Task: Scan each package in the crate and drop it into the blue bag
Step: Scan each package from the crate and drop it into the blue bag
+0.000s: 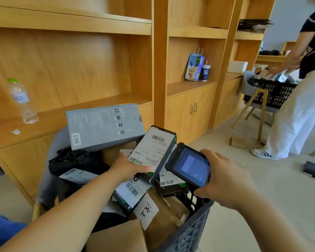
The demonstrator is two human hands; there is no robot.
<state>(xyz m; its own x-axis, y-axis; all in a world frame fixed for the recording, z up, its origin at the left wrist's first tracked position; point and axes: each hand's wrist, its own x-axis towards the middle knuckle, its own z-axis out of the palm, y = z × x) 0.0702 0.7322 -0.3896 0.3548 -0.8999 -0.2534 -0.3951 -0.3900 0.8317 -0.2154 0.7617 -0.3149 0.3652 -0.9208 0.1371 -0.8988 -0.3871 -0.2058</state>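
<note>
The left hand (129, 165) has its fingers closed around the lower end of a narrow black package (153, 151) with a white shipping label, held tilted above the crate (193, 231); the right hand (224, 179) has its fingers wrapped round a handheld scanner (188, 165), its lit screen facing up, just beside the package's right edge.

The grip is on one end only, so the package could pivot or slip back among the others; the thumb lies near the lower barcode and may block the read; with two barcodes on the label, the scanner could take the wrong one. The grey box (104, 124) leans on the heap at the far side and looks liable to slide if the pile shifts. The blue bag (2, 230) shows only as a corner at the lower left, so a careless drop might miss it.

The label print is too small to read; a white slip (146, 210) in the crate bears handwritten characters that I cannot make out with confidence; the grey box carries a barcode and four round icons.
</note>
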